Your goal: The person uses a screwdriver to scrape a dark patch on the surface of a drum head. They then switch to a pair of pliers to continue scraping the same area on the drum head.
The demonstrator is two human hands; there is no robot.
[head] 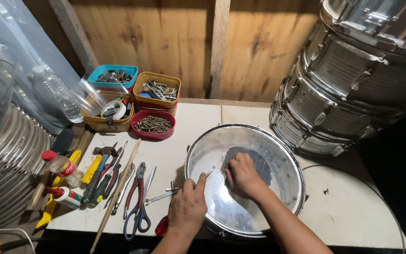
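Far left, at nine o'clock: a stack of ribbed metal rims (10, 155), a clear plastic bottle (55, 94) above it at ten o'clock, and a small red-capped bottle (64, 167) beside a yellow-handled tool (90, 170). Next, a row of hand tools on the white tabletop (353, 207): hammer (106, 151), wooden stick (116, 195), red-handled pliers (137, 186), blue-handled scissors (139, 218). Above these, at eleven o'clock: a teal tin (113, 75), two yellow tins (157, 89) of hardware, a red bowl of screws (153, 124). Centre: left hand (187, 207), at six o'clock, rests on the near rim of a chrome drum shell (287, 160), fingers pinched on a thin metal piece (209, 171). Right hand (241, 176), just beside, inside the shell, curled fingers pressing a dark abrasive pad (259, 162) against the inner wall. Right, at two o'clock: stacked chrome drums (348, 80) against the wooden wall (165, 37).
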